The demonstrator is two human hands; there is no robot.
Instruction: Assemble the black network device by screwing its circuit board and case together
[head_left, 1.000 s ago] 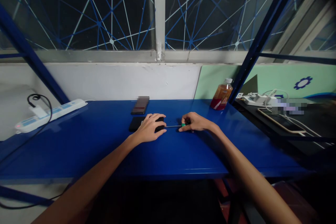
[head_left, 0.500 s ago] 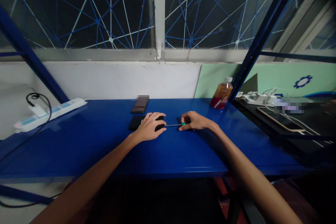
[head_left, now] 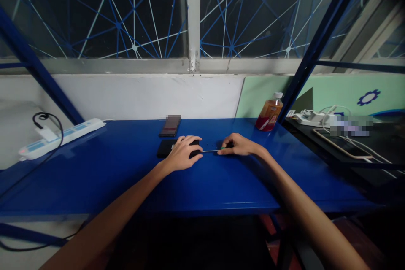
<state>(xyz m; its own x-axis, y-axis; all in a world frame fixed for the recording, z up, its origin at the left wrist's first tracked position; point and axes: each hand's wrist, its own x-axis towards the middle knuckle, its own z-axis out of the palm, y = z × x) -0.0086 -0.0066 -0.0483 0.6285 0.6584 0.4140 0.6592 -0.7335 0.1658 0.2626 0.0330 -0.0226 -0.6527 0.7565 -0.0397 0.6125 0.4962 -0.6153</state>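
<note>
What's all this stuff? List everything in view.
Screwdriver: one, metal shaft, green handle end, centre
Flat object: one, black, centre
Dark phone: one, black, behind the flat object
Bottle: one, orange-red, white cap, right rear
Power strips: two, white, far left and right
Gold-rimmed phone: one, right
Cables: one black left, several white right
Desk: one, blue, centre
Windows: several, dark, patterned, behind
Board: one, green, right rear
Blurred patch: right, contents unclear
Left hand: one, bare, over the flat object
Right hand: one, bare, holding the screwdriver
</note>
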